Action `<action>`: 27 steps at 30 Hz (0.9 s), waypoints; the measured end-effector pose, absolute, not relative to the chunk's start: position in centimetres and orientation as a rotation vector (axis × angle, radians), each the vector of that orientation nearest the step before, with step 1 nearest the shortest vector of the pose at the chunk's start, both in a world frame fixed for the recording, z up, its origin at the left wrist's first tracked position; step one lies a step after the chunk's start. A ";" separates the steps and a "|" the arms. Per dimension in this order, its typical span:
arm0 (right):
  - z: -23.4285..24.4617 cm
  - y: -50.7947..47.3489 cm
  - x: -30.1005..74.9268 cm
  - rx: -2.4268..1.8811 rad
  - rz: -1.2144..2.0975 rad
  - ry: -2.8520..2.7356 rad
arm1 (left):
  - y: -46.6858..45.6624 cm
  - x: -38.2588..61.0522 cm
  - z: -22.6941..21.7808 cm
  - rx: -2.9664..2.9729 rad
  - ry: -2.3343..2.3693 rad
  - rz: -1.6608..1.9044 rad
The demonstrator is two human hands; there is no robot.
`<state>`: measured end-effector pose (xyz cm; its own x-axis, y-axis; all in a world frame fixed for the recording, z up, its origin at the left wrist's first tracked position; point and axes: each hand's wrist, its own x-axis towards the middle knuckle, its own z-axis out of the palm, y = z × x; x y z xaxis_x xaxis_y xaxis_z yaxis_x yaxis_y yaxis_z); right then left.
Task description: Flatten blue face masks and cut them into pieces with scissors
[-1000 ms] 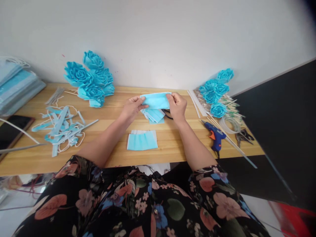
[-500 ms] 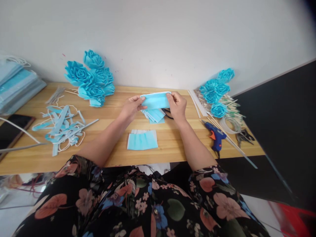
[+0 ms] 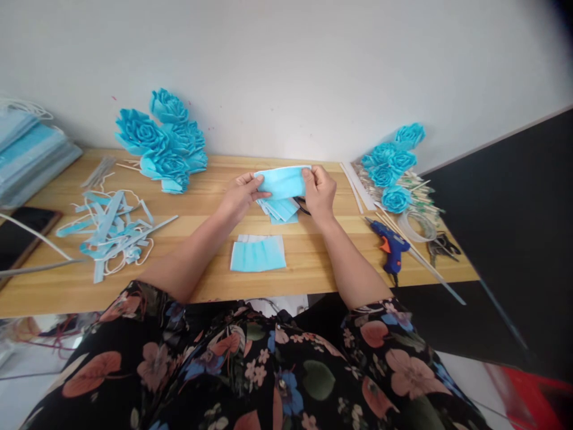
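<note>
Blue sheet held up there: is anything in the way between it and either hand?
Nothing visible: the left hand and right hand pinch the sheet directly at opposite ends. The blue pieces show just below it in view.

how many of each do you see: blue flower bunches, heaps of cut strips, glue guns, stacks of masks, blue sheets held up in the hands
Blue flower bunches: 2
Heap of cut strips: 1
Glue gun: 1
Stack of masks: 1
Held blue sheet: 1
Total: 6
</note>
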<state>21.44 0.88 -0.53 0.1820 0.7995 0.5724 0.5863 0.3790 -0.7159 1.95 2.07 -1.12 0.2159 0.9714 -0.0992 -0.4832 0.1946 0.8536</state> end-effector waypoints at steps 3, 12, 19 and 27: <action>-0.3 0.9 21.4 -1.275 0.285 -1.476 | 2.0 1.9 -1.0 0.787 0.746 1.162; -0.4 1.1 21.3 -1.196 0.491 -1.350 | 1.5 2.3 -0.2 0.709 0.663 1.121; -0.5 1.3 21.1 -1.207 0.586 -1.285 | 1.5 2.2 -0.2 0.725 0.686 1.117; -0.8 1.5 21.3 -1.196 0.630 -1.204 | 1.6 2.1 -0.7 0.764 0.703 1.130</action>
<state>21.31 1.51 -0.82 0.3032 0.8816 0.3617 0.2058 0.3100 -0.9282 2.12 1.60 -0.72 0.2749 0.9557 -0.1050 -0.5161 0.2388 0.8226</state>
